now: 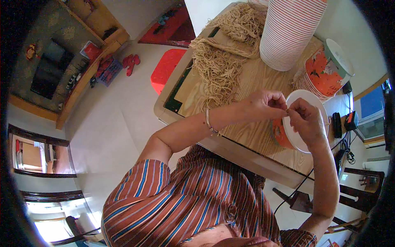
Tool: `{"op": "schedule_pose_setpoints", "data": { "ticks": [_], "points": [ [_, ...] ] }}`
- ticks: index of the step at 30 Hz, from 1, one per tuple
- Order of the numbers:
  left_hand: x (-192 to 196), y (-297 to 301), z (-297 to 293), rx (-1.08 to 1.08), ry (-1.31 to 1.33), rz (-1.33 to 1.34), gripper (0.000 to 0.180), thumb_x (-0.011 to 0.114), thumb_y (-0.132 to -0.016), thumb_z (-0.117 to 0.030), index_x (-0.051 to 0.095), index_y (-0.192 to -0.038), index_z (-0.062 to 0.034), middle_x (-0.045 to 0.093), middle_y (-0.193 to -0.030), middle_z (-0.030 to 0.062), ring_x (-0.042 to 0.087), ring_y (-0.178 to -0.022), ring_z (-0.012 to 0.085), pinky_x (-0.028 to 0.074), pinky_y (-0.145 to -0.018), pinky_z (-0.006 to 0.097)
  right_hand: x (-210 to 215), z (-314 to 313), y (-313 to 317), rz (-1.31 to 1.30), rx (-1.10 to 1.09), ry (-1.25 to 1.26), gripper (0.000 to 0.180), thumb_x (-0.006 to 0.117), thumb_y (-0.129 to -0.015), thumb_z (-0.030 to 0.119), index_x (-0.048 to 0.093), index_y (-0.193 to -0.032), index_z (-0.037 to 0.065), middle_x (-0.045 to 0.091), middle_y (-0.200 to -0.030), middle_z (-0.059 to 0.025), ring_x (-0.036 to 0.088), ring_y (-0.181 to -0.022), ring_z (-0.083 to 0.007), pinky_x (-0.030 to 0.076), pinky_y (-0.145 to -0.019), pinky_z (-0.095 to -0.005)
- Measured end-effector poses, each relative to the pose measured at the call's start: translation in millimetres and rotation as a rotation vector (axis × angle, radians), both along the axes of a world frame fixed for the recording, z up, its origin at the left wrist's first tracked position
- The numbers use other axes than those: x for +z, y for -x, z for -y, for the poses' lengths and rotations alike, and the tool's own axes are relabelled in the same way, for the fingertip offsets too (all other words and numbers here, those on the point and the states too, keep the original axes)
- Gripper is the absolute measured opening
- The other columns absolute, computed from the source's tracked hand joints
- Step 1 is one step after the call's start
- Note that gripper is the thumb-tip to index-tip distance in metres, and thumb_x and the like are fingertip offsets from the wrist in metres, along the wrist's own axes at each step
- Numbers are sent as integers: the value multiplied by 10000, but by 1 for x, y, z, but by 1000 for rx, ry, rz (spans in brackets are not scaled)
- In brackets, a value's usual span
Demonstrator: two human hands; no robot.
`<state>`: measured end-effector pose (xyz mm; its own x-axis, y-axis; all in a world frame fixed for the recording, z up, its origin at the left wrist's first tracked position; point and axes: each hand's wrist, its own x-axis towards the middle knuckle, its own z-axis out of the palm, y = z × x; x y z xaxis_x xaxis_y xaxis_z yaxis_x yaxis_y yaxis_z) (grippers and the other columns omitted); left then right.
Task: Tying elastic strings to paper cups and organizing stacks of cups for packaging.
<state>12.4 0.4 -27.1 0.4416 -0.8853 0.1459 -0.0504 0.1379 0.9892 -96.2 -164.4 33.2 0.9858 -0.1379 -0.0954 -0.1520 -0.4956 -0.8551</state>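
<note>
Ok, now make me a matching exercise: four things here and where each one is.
Things:
1. Tangled tan string
2. Red plastic stool
3. Blue plastic basket
4. Round orange-and-white tub

Places:
A. Beside the red slippers
B. On the wood-grain table, left of the tall white stack
C. Below the right hand
D. Just beyond the table's left edge

Pairs: 1-B, 2-D, 3-A, 4-C
</note>
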Motion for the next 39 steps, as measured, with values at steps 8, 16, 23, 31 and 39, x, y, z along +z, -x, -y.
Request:
{"op": "schedule_pose_setpoints", "data": {
  "ticks": [8, 16, 23, 31, 39],
  "points": [
    [-4, 1, 1, 16, 74, 59, 168, 665, -865, -152, 613, -976, -37, 619, -865, -8, 553, -830, 64, 463, -765, 251, 8, -3, -1, -52, -5, -43, 105, 558, -872, 101, 602, -807, 30, 540, -625, 9, 489, -545, -63, 395, -485, -238],
    [1, 7, -1, 77, 24, 31, 130, 619, -874, -121, 634, -965, -30, 627, -854, -2, 555, -803, 68, 462, -747, 248, 2, 9, 3, -50, 9, -321, 65, 555, -898, 96, 573, -876, 37, 561, -671, -16, 537, -589, -93, 442, -534, -237],
    [-5, 11, 0, 54, 41, -334, 121, 589, -889, -133, 641, -952, -43, 614, -819, -23, 546, -737, 65, 448, -673, 222, -22, 7, 1, 19, 82, -283, 80, 581, -893, 50, 517, -932, 24, 590, -749, -45, 610, -685, -128, 522, -626, -276],
    [-1, 10, 0, 58, 33, -299, 127, 611, -889, -151, 638, -942, -39, 623, -819, -19, 559, -732, 62, 452, -659, 218, -9, -7, 11, 188, 50, 4, 139, 593, -864, 32, 539, -992, 22, 631, -847, -80, 654, -770, -160, 535, -702, -306],
    [2, 9, 0, 65, 32, -254, 130, 627, -868, -138, 639, -939, -29, 629, -808, -5, 563, -729, 53, 455, -640, 215, -2, -13, 11, 255, 20, 180, 127, 608, -866, 54, 573, -983, 22, 657, -828, -98, 680, -757, -194, 537, -688, -322]
  ]
}}
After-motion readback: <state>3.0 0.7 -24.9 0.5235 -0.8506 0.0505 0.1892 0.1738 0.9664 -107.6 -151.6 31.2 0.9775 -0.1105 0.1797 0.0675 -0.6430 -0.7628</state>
